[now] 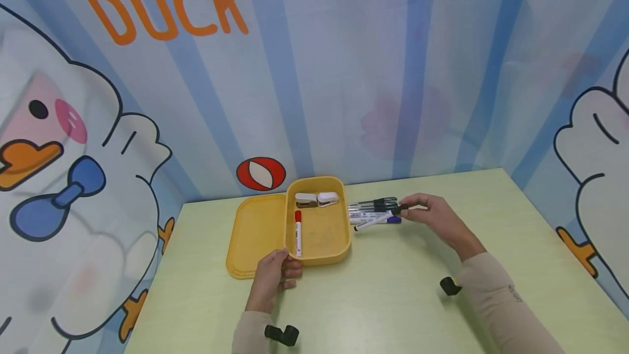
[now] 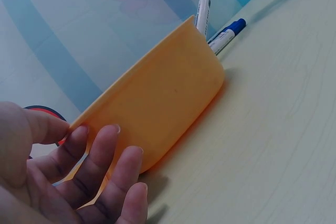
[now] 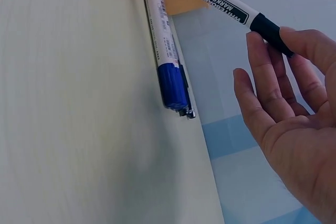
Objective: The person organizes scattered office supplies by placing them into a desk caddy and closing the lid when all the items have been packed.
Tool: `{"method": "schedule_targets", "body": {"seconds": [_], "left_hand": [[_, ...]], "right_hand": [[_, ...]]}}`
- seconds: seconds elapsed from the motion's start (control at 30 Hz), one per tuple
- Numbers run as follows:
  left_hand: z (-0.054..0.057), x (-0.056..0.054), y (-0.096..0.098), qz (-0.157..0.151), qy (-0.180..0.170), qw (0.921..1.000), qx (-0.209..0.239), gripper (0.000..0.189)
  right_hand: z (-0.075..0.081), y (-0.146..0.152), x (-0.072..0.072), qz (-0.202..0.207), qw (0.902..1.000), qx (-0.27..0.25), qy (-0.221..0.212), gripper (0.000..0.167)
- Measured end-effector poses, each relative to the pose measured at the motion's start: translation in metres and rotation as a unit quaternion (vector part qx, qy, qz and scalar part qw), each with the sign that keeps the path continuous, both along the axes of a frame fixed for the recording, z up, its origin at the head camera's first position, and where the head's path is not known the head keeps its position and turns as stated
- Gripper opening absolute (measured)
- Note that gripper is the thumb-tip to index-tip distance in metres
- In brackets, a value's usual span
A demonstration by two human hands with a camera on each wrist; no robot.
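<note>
My right hand [image 1: 439, 222] pinches a whiteboard marker [image 3: 226, 3] by its black cap, holding it raised over the pens right of the yellow box [image 1: 324, 260]. My left hand [image 1: 273, 277] grips the box's front left corner, thumb and forefinger at the rim in the left wrist view. Inside the box, a red-capped marker [image 1: 298, 234] lies along the left side. A white stapler [image 1: 316, 199] lies across the back of it. Beside the box on the table lie a blue-capped marker [image 3: 167, 51] and several black pens [image 1: 378, 204].
A flat yellow lid [image 1: 253, 234] lies on the table [image 1: 383, 299], left of the box and partly under its edge. Behind the table's back edge hangs a blue striped curtain [image 1: 339, 70] with duck drawings.
</note>
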State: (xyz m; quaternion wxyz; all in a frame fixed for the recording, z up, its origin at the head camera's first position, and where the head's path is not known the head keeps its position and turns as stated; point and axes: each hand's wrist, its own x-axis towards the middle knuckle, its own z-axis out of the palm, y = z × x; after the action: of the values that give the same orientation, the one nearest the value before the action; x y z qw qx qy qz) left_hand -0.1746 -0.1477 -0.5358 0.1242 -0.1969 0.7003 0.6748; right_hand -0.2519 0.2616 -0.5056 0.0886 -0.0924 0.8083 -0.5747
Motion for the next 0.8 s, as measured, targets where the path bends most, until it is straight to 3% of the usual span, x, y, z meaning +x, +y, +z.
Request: {"method": "schedule_targets", "body": {"seconds": [0.37,0.8], "left_hand": [[-0.002,0.000,0.000,0.000,0.007,1.0000,0.004,0.034],[-0.003,-0.001,0.000,0.004,0.010,0.9999,0.007,0.033]], "right_hand": [[0.015,0.000,-0.002,-0.017,0.9998,-0.005,-0.001,0.045],[0.019,-0.001,-0.006,-0.014,0.9997,-0.017,0.009,0.049]]}}
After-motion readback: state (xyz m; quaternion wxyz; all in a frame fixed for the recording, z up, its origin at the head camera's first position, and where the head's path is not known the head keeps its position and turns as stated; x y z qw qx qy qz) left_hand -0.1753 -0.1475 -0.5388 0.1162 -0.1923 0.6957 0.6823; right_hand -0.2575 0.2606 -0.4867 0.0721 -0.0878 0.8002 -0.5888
